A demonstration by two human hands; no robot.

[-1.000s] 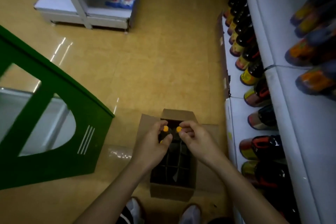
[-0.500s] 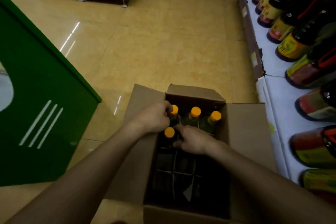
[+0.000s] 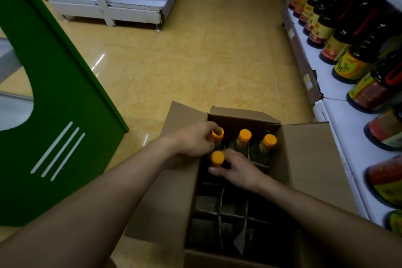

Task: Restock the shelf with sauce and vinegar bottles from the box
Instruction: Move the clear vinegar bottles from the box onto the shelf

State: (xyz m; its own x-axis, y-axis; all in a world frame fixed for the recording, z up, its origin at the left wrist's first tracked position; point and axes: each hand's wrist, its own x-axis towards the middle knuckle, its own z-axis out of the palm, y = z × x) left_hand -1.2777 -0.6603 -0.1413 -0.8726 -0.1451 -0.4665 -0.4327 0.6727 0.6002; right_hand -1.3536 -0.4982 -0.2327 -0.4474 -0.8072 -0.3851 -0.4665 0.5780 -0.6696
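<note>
Four orange-capped bottles (image 3: 244, 137) stand in the far cells of the divided cardboard box (image 3: 304, 159), lower centre of the frame: three in the back row, one just in front. My left hand (image 3: 191, 141) curls round the back-left bottle (image 3: 217, 135) at its neck, my right hand (image 3: 237, 169) round the front bottle (image 3: 217, 159). Dark sauce bottles (image 3: 352, 65) line the white shelf (image 3: 348, 137) along the right edge, their labels too blurred to read.

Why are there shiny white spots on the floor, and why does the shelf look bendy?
Head view: the glossy floor reflects light as white glare; the same view's wide-angle lens bows the shelf edge, and the box interior sits in shadow.
</note>
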